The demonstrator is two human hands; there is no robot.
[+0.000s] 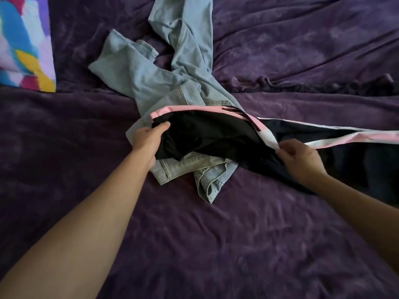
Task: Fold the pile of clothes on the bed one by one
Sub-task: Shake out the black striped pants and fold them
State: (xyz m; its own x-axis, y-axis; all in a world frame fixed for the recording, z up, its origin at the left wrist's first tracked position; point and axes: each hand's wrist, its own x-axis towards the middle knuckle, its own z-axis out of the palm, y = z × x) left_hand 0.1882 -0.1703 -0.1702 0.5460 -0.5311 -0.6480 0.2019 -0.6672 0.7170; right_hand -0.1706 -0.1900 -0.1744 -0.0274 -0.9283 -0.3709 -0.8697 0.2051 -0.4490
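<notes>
Black pants (211, 134) with a pink stripe lie over the blue jeans (151, 80) in the middle of the frame, on the purple bed (216, 244). The left hand (146, 141) curls its fingers (162, 126) round one end. The right hand (302, 160) pinches the striped edge. A quick pull could drag the jeans along, since the pants rest right on them.
</notes>
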